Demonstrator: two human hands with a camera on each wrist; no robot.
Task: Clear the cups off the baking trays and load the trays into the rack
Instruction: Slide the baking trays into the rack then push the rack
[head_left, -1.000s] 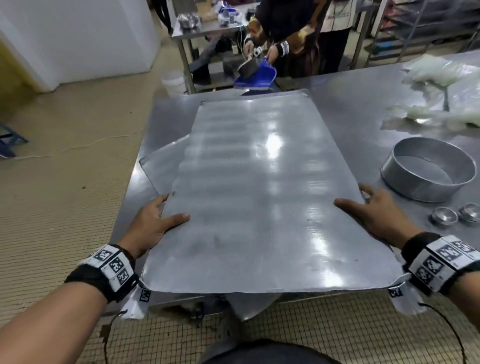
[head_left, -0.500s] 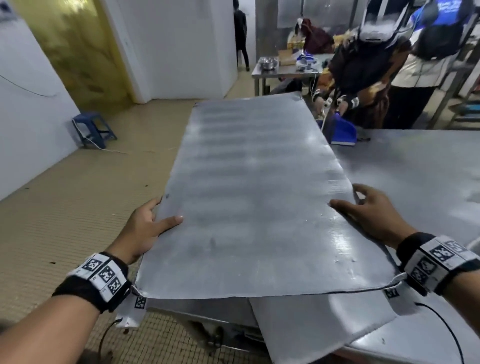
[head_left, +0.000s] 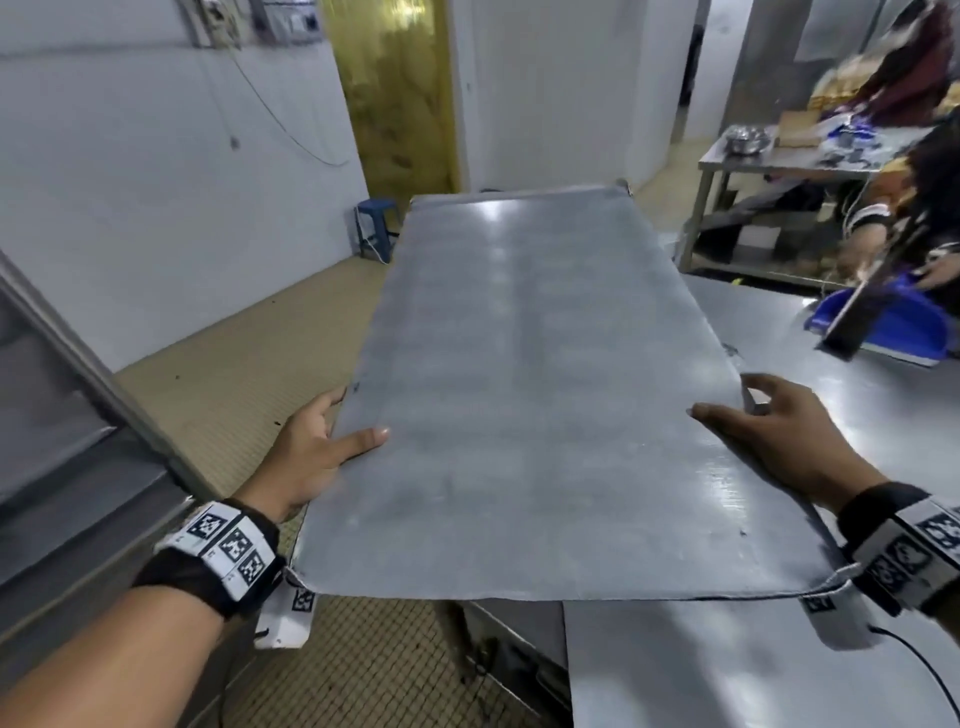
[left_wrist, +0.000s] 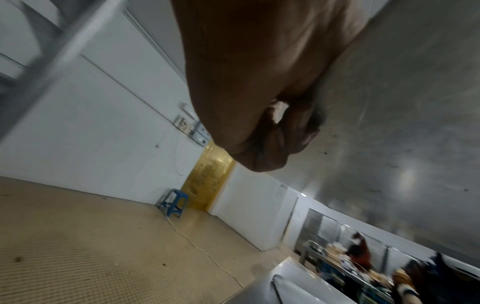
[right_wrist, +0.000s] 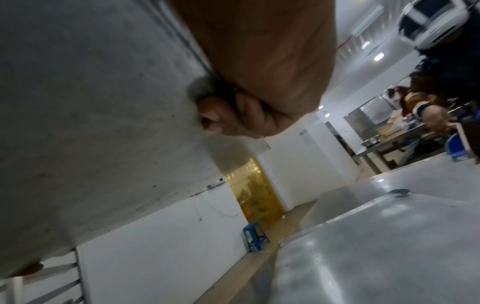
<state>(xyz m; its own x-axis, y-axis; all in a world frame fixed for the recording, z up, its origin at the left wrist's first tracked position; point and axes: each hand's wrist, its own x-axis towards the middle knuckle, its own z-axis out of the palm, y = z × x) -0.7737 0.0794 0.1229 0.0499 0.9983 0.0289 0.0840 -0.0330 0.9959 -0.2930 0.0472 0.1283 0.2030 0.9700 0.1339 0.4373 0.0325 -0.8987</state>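
Dull grey tray (head_left: 524, 405); blue stool (head_left: 376, 226); yellow curtain (head_left: 397, 93).

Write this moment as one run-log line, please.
baking tray: lifted, bare | left hand: grips left edge | right hand: grips right edge | rack: not reached

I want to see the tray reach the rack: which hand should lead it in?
Probably the left hand: it grips the tray on the side where the rack stands. The right hand holds the side over the table.
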